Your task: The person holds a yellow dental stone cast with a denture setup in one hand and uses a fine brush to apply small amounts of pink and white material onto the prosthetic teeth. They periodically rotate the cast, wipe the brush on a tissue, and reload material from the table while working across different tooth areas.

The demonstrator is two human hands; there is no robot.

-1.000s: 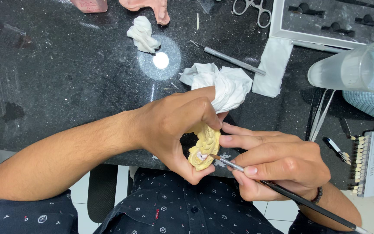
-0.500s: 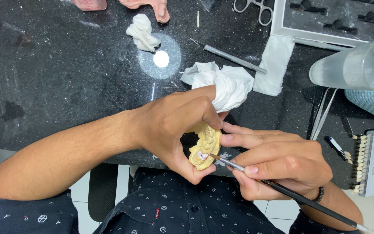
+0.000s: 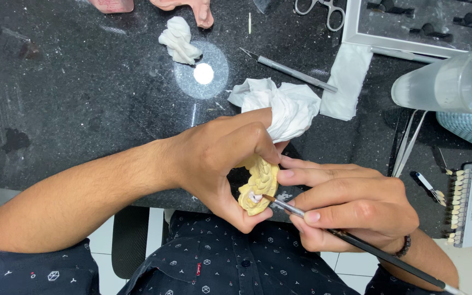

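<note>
A dental laboratory workplace; a dark speckled stone bench (image 3: 83, 98) carries a tooth shade guide (image 3: 468, 205) with rows of sample teeth, pink denture bases (image 3: 184, 6), a scalpel-like metal instrument (image 3: 290, 70), scissors (image 3: 323, 10), a tray of tool slots (image 3: 422, 24) and crumpled tissues (image 3: 279, 106); a yellow plaster jaw model (image 3: 259, 186) is in hand

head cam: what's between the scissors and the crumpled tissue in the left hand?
A metal scalpel-like tool lies on the dark countertop between the scissors and the crumpled tissue, seen in the head view.
</note>
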